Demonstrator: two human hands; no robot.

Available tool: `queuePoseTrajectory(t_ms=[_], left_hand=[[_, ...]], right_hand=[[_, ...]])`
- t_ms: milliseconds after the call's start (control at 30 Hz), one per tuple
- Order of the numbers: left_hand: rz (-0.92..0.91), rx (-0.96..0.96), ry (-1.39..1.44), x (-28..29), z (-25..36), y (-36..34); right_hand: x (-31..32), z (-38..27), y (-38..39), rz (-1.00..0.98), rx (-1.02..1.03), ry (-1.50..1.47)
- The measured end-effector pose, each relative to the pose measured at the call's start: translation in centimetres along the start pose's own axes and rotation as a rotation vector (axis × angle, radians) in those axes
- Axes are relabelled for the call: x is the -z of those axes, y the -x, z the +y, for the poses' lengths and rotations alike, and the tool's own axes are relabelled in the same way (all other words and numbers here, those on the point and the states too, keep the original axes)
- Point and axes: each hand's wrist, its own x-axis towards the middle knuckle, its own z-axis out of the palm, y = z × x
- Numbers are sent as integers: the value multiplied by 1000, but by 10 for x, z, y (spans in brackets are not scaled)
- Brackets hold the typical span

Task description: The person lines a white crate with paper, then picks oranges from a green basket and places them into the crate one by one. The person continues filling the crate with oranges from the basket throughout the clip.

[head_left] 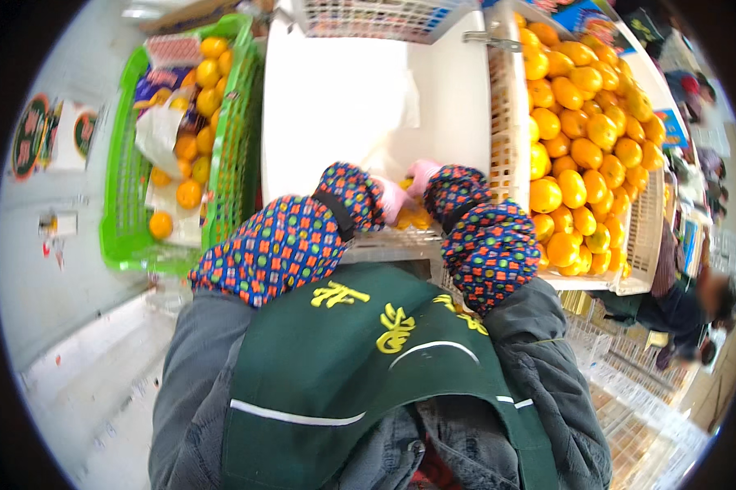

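Observation:
Both my hands wear pink gloves and meet at the near edge of a white tray-like surface (343,106). My left hand (391,198) is curled, its fingers partly hidden by its own back. Close by on the right, my right hand (422,175) is bent inward with its fingers drawn together. A small orange-coloured patch shows between the two hands, too little to name. Just below them lie some orange fruits (413,217), partly covered by my hands. Patterned blue sleeve covers (282,245) reach up both forearms.
A green crate (119,204) at the left holds oranges, paper and packets. To the right, a pale crate (647,237) is heaped with oranges (587,153). A white slotted basket (384,18) stands at the far side. People (682,314) are at the far right.

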Motion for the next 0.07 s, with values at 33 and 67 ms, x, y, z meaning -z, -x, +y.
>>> queuePoseTrajectory(t_ms=[33,67], left_hand=[[-17,98,-19,4,5,0],[-15,121,78,13,5,1]], right_hand=[[-8,9,1,6,-19,-11],[-2,33,7,46,-54,-46]])
